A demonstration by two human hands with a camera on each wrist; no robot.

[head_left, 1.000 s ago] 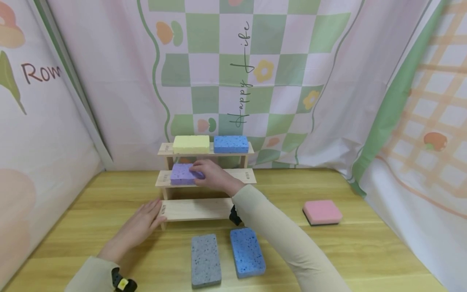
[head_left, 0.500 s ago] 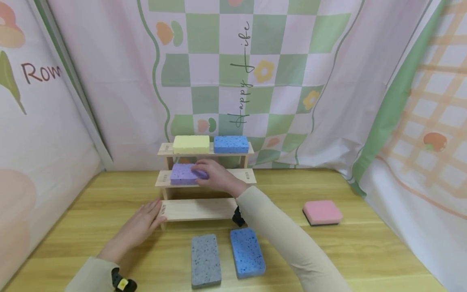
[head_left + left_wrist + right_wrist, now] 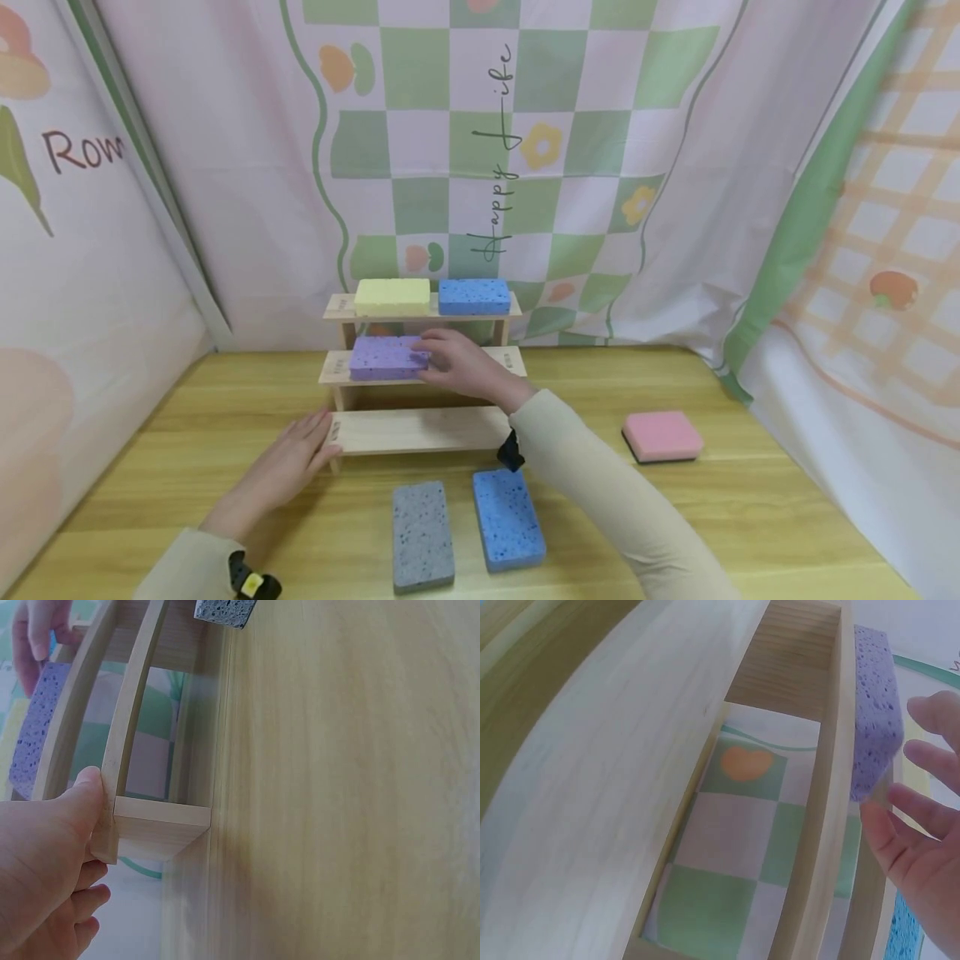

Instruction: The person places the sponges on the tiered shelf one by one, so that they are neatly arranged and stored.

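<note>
A purple sponge (image 3: pixel 382 358) lies flat on the middle tier of a three-tier wooden rack (image 3: pixel 420 429), towards its left. My right hand (image 3: pixel 468 367) is at the sponge's right end. In the right wrist view its fingers are parted and relaxed, with a small gap between hand (image 3: pixel 934 877) and sponge (image 3: pixel 875 705). At the left end of the bottom tier, my left hand (image 3: pixel 288 462) holds the board. The left wrist view shows the thumb on one side of the board end and the fingers (image 3: pixel 90 901) curled at the other.
On the top tier sit a yellow sponge (image 3: pixel 392 297) and a blue sponge (image 3: pixel 474 297). Before the rack, a grey sponge (image 3: pixel 423 533) and another blue sponge (image 3: pixel 508 518) lie on the wooden table (image 3: pixel 585 533). A pink sponge (image 3: pixel 663 436) lies to the right. Printed curtains (image 3: pixel 247 167) surround the table.
My right hand has loosened from the purple sponge and slid to the right, uncovering more of its right end. The left hand and the sponge have stayed in place.
</note>
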